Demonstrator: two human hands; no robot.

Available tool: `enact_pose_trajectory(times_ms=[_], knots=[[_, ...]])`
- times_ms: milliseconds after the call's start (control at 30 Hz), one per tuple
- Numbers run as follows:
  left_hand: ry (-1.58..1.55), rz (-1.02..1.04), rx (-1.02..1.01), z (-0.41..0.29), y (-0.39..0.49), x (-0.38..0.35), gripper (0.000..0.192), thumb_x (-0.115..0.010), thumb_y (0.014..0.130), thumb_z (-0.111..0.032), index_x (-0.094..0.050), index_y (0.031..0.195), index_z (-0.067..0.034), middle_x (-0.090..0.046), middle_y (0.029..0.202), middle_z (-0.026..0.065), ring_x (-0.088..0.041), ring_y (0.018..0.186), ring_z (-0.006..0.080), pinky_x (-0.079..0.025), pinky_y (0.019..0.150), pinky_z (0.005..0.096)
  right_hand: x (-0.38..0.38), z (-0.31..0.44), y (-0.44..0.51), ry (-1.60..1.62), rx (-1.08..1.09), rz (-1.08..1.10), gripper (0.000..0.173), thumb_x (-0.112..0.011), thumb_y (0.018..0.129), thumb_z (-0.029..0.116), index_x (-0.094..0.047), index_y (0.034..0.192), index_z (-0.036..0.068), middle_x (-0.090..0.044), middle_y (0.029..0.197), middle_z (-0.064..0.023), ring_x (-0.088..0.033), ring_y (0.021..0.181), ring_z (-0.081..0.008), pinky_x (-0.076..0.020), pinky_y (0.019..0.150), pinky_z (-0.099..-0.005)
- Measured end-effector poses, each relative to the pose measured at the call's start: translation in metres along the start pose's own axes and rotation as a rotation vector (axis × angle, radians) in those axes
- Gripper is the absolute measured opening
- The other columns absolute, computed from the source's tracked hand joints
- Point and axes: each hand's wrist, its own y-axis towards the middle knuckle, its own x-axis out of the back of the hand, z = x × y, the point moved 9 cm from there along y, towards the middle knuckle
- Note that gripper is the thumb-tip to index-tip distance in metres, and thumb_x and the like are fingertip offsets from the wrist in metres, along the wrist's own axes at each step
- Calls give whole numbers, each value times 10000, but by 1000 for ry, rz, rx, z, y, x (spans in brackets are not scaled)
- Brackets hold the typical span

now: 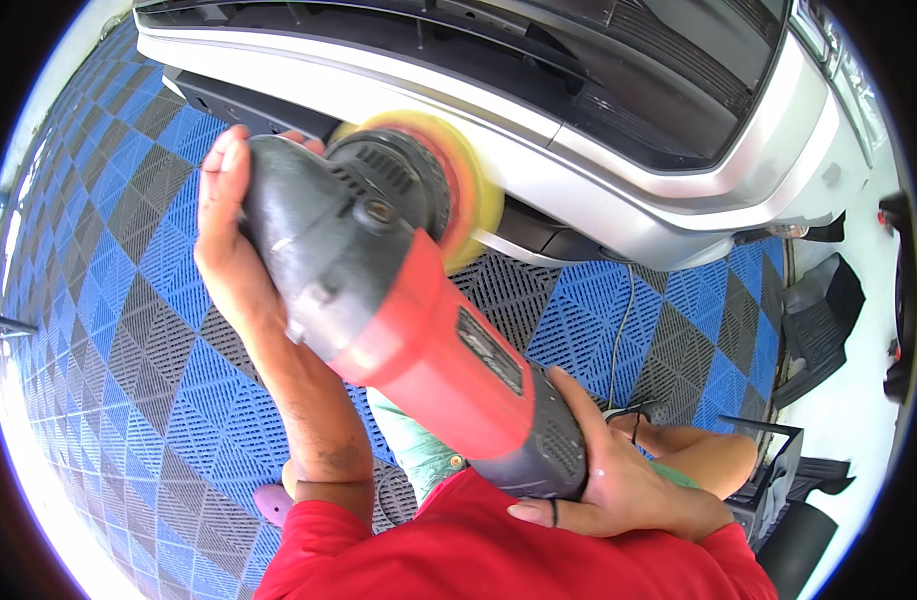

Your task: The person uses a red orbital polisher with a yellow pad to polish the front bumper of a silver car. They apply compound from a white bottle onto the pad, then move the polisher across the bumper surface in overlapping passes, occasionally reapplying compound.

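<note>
A red and black electric car polisher point(436, 345) lies diagonally across my view, held in both hands. My left hand point(233, 217) wraps around its black gear head point(316, 225), with the fingertips curling over the far side. At the rear, my right hand point(623, 480) grips the black end of the body, near my red shirt. A yellow foam polishing pad point(473, 232) is blurred at its edge and faces the silver car bumper point(458, 112). Its front face is turned away, so I cannot tell how firmly it touches the bumper.
Blue and grey slotted tiles point(226, 405) cover the floor. A thin pale cable point(621, 337) runs from under the bumper towards my legs. Black car mats point(822, 330) lie by the right wall, near a dark metal frame point(781, 450). A purple shoe point(272, 504) shows at lower left.
</note>
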Motion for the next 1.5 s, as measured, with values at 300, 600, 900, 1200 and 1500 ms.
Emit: enact_pose_trajectory(times_ms=[300, 600, 900, 1200, 1500], knots=[[39, -44, 18, -5, 11, 5, 250, -624, 940, -169, -591, 1143, -26, -671, 978, 220, -685, 886, 306, -568, 795, 395, 2, 18, 15, -51, 66, -10, 1085, -734, 858, 417, -53, 1488, -147, -649, 1092, -327, -699, 679, -432, -587, 628, -443], [-27, -70, 41, -3, 9, 3, 271, -629, 931, -176, -583, 1157, -34, -665, 957, 220, -687, 892, 310, -566, 802, 399, 3, 8, 5, -69, -26, 10, 1109, -776, 813, 439, -96, 1516, -84, -658, 1136, -285, -710, 754, -432, -587, 688, -428], [-68, -8, 79, 14, -22, -8, 227, -629, 938, -131, -562, 1137, -44, -681, 969, 228, -699, 872, 329, -583, 779, 395, 11, -2, -26, -31, -133, 36, 1147, -822, 774, 432, -100, 1533, -36, -636, 1223, -265, -709, 886, -433, -580, 792, -419], [73, -48, 31, -4, 6, -1, 267, -611, 935, -154, -570, 1154, -8, -683, 954, 185, -680, 839, 253, -554, 789, 343, 7, 8, 0, 30, -52, -26, 1144, -842, 757, 382, -109, 1547, 0, -612, 1242, -288, -669, 1040, -438, -540, 910, -432], [-51, 253, -6, 40, -93, -41, 245, -714, 889, -52, -591, 1099, -36, -691, 999, 130, -685, 925, 210, -539, 861, 335, 11, -87, -86, -79, -251, -228, 1155, -886, 630, 161, -209, 1560, 64, -549, 1376, -208, -547, 1287, -311, -430, 1064, -385]])
